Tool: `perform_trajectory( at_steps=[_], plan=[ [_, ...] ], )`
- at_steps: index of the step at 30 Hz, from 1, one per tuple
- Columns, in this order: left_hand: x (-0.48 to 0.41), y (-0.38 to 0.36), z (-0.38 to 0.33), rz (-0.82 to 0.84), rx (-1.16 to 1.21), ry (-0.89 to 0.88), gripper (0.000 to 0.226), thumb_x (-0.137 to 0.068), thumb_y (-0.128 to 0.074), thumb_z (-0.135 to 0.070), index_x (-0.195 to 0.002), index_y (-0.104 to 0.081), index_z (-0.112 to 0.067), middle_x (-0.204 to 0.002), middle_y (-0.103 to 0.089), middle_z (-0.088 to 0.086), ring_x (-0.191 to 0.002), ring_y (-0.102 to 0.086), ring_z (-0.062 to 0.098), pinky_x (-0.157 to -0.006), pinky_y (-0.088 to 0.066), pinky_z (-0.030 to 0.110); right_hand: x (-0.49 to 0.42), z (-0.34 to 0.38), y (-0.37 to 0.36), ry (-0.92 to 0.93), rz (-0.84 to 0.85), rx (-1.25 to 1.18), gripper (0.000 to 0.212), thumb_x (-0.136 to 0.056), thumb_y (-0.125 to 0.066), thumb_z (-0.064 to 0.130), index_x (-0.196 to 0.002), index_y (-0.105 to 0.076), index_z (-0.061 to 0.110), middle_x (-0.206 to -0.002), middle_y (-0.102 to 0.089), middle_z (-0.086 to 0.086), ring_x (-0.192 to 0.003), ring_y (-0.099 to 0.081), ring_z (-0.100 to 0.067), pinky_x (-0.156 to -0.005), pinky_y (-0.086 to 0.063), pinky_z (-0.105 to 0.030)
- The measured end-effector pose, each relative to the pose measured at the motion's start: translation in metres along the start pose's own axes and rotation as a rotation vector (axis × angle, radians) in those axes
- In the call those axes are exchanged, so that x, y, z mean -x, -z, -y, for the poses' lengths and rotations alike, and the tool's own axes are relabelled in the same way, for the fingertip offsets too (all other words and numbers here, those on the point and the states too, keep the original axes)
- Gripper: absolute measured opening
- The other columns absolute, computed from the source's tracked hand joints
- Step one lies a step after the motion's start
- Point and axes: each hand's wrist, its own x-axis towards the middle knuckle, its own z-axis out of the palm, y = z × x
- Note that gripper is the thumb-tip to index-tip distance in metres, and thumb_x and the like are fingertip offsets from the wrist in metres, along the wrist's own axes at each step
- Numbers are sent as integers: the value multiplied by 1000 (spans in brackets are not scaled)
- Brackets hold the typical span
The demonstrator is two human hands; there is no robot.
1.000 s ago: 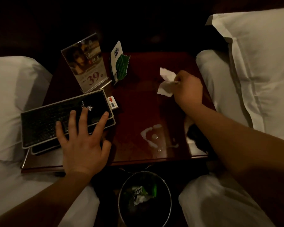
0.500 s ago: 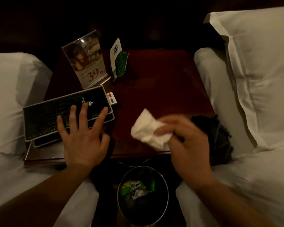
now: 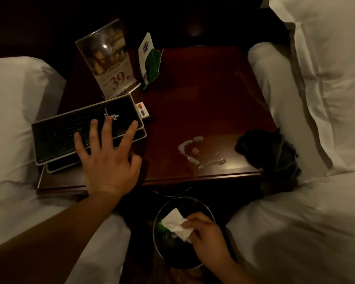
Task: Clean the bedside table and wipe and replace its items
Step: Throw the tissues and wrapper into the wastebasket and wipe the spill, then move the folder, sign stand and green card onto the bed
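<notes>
Now: right hand (image 3: 208,232) pinches tissue (image 3: 175,225) over near bin (image 3: 155,240); left hand (image 3: 109,160), fingers spread flat, rests on black folder (image 3: 70,132), left on the table (image 3: 203,89). Risk: puddle (image 3: 190,149) by near edge may run off or wet a shifted folder.

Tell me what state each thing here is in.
left hand: open, flat on the black folder
right hand: pinching the tissue
tissue: crumpled, held over the bin
bin: open, rubbish inside
table: liquid streaks near front edge
price sign: upright
dark cloth: bunched at table's right edge
</notes>
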Motion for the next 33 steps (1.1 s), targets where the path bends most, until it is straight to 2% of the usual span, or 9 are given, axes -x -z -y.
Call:
perform_trajectory(
  at_steps=[3, 6, 9, 12, 16, 19, 23, 28, 33],
  plan=[
    [0, 0, -2, 4, 10, 0, 71, -82, -41, -41, -151, -29, -41, -158, -26, 16, -149, -15, 40, -116, -7, 69, -5, -20, -16, -135, 81, 13, 33, -84, -55, -5, -106, -71, 15, -118, -54, 12, -114, -57, -10, -93, -36, -3],
    [0, 0, -1, 8, 12, -2, 71, -82, -41, -41, -151, -29, -41, -158, -27, 16, -149, -15, 40, -115, -7, 69, -3, -28, -27, -157, 59, 21, 35, -85, -55, -3, -112, -66, 17, -120, -50, 12, -117, -54, -10, -93, -33, -1],
    [1, -2, 1, 5, 11, -7, 71, -82, -42, -41, -151, -28, -41, -158, -27, 16, -149, -15, 40, -115, -7, 69, 1, -27, -27, -142, 25, 44, 34, -85, -56, -3, -109, -67, 19, -125, -50, 8, -119, -51, -7, -100, -36, -10],
    [2, -7, 2, -6, -1, -18, 72, -82, -42, -41, -152, -27, -42, -158, -26, 16, -149, -15, 40, -115, -7, 68, 5, -15, -18, -114, -25, 9, 32, -85, -60, -2, -107, -67, 19, -121, -53, 10, -118, -53, -9, -103, -41, -19],
    [8, -15, 0, 15, -28, -28, 70, -84, -41, -45, -153, -25, -43, -159, -26, 14, -149, -15, 40, -116, -6, 68, 15, 17, 2, -46, -144, -48, 33, -84, -63, 0, -107, -68, 24, -113, -57, 15, -107, -58, -4, -96, -51, -29],
    [13, -13, -1, 56, -30, -25, 69, -85, -38, -46, -153, -27, -41, -160, -26, 15, -149, -16, 41, -115, -7, 68, 15, 56, 26, 74, -210, -102, 35, -84, -63, 3, -107, -68, 29, -109, -58, 19, -103, -62, -5, -89, -53, -23],
    [10, -2, 9, 125, 5, -41, 66, -88, -36, -49, -153, -26, -41, -161, -27, 15, -149, -17, 41, -116, -8, 67, -2, 122, 57, 226, -204, -38, 30, -88, -55, 19, -112, -63, 34, -113, -56, 19, -105, -60, -3, -86, -49, -12],
    [0, 22, 26, 246, 35, -194, 64, -90, -38, -54, -152, -29, -42, -159, -34, 13, -146, -28, 39, -108, -25, 62, -29, 178, 83, 243, -264, 58, 31, -89, -62, 11, -115, -65, 27, -108, -57, 14, -101, -54, 7, -80, -42, -2],
    [-27, 51, 44, 298, 57, -267, 53, -91, -49, -53, -141, -49, -39, -149, -49, 4, -131, -48, 33, -93, -39, 53, -56, 214, 92, 203, -270, 83, 31, -89, -62, 15, -117, -64, 28, -102, -51, 21, -87, -57, 4, -72, -42, -2]
  ],
)
